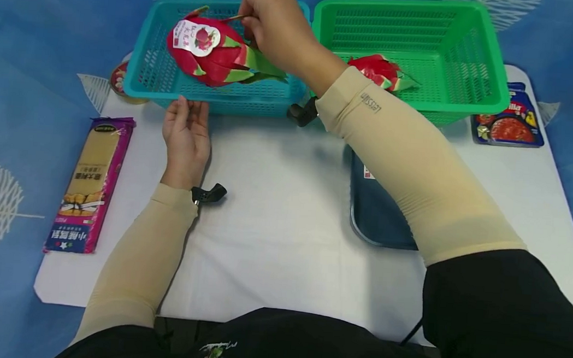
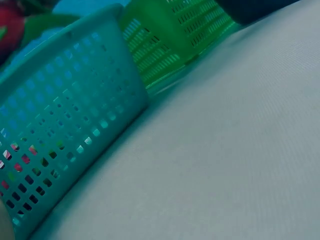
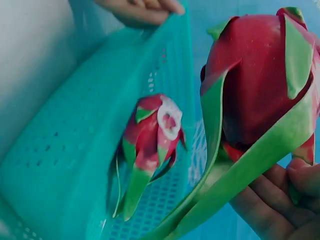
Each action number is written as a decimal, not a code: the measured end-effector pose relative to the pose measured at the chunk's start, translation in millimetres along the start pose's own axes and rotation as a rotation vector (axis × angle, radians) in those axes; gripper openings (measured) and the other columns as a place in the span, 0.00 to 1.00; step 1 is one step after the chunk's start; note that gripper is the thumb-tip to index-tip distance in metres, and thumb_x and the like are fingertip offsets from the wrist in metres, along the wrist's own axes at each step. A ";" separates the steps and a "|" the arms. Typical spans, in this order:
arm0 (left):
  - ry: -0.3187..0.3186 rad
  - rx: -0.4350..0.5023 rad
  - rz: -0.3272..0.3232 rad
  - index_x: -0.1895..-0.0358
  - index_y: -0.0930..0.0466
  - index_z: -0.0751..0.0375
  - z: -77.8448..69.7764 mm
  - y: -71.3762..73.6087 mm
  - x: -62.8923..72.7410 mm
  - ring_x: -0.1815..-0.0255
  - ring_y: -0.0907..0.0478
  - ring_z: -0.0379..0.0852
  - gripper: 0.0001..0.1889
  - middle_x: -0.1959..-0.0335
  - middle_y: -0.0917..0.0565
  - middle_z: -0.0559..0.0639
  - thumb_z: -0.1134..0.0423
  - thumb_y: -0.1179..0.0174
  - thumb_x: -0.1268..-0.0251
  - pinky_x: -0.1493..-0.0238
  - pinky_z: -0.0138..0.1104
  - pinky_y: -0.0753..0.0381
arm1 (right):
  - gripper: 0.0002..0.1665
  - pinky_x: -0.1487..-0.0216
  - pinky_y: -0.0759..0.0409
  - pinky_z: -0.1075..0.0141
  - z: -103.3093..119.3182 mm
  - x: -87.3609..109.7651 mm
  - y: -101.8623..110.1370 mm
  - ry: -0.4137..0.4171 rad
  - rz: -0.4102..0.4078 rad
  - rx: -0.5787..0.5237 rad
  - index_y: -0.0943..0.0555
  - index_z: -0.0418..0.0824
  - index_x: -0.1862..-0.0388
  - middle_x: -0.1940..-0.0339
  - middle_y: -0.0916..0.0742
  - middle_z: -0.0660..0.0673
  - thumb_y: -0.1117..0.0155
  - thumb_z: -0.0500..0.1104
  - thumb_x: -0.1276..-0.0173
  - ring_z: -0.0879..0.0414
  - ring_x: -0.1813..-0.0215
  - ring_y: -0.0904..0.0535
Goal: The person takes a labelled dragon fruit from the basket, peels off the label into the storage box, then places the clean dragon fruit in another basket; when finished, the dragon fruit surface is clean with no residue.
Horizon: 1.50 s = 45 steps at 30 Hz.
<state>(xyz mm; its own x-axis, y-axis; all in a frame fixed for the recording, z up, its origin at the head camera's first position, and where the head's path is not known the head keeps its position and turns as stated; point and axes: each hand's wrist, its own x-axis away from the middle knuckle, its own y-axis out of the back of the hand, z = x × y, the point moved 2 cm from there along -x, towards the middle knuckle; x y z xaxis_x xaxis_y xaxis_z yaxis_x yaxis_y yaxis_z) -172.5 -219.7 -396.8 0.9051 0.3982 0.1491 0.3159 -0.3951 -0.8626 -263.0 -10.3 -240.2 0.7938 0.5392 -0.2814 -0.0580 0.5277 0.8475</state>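
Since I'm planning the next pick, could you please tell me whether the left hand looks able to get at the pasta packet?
Probably yes: the left hand is at the near rim of the blue basket, and only bare white table seems to lie between it and the pasta packet.

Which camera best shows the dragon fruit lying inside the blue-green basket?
Right wrist: it shows that dragon fruit nearly whole, sticker included, inside the basket. In the head view I can't make it out; the held dragon fruit hangs above. Left wrist gives only small coloured patches through the basket wall, likely it.
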 end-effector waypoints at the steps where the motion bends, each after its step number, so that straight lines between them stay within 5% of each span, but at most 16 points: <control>1: 0.001 -0.007 -0.002 0.50 0.27 0.70 -0.9 0.7 -0.1 0.54 0.16 0.51 0.07 0.57 0.21 0.62 0.69 0.42 0.21 0.39 0.41 0.19 | 0.18 0.54 0.25 0.75 2.0 4.6 1.7 0.025 -0.003 -0.027 0.19 0.37 0.40 0.57 0.14 0.47 0.51 0.45 0.13 0.63 0.60 0.24; 8: -0.006 -0.075 0.003 0.48 0.27 0.68 -3.6 4.1 0.2 0.50 0.16 0.50 0.08 0.51 0.19 0.62 0.69 0.40 0.21 0.37 0.40 0.20 | 0.15 0.53 0.19 0.73 10.5 40.7 14.7 0.201 -0.042 -0.142 0.15 0.33 0.47 0.58 0.10 0.44 0.45 0.41 0.15 0.60 0.60 0.14; 16: 0.024 -0.080 -0.033 0.40 0.31 0.66 -3.2 3.4 1.2 0.35 0.20 0.51 0.15 0.41 0.20 0.60 0.68 0.39 0.22 0.37 0.44 0.20 | 0.10 0.57 0.15 0.69 2.3 83.6 15.5 0.349 -0.011 -0.227 0.13 0.31 0.50 0.62 0.09 0.45 0.37 0.36 0.20 0.61 0.64 0.12; 23: -0.038 -0.068 0.058 0.39 0.34 0.74 -2.5 3.7 -2.3 0.51 0.16 0.52 0.18 0.55 0.22 0.63 0.68 0.42 0.21 0.39 0.42 0.19 | 0.07 0.57 0.14 0.66 -7.5 115.2 3.3 0.360 0.094 -0.297 0.12 0.31 0.52 0.62 0.09 0.45 0.31 0.33 0.25 0.59 0.64 0.12; 32: -0.040 -0.032 0.048 0.48 0.29 0.71 -2.3 1.9 -2.9 0.55 0.16 0.52 0.09 0.58 0.22 0.62 0.69 0.43 0.21 0.40 0.42 0.19 | 0.08 0.55 0.14 0.63 -10.1 136.7 -18.0 0.337 0.238 -0.346 0.13 0.33 0.51 0.61 0.09 0.45 0.29 0.34 0.26 0.56 0.63 0.13; 45: -0.058 0.003 0.058 0.53 0.29 0.71 1.3 -0.6 -4.4 0.59 0.17 0.51 0.06 0.61 0.22 0.63 0.70 0.44 0.20 0.45 0.41 0.16 | 0.04 0.55 0.15 0.65 -11.4 140.6 -33.9 0.265 0.431 -0.296 0.14 0.36 0.54 0.61 0.09 0.46 0.32 0.35 0.24 0.56 0.63 0.14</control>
<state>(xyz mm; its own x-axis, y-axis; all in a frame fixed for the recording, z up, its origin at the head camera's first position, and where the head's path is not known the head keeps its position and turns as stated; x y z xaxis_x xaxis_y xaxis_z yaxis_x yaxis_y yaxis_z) -177.1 -220.2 -397.6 0.9037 0.4223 0.0705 0.2625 -0.4166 -0.8704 -156.3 55.1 -313.7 0.4846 0.8715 -0.0750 -0.5387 0.3649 0.7593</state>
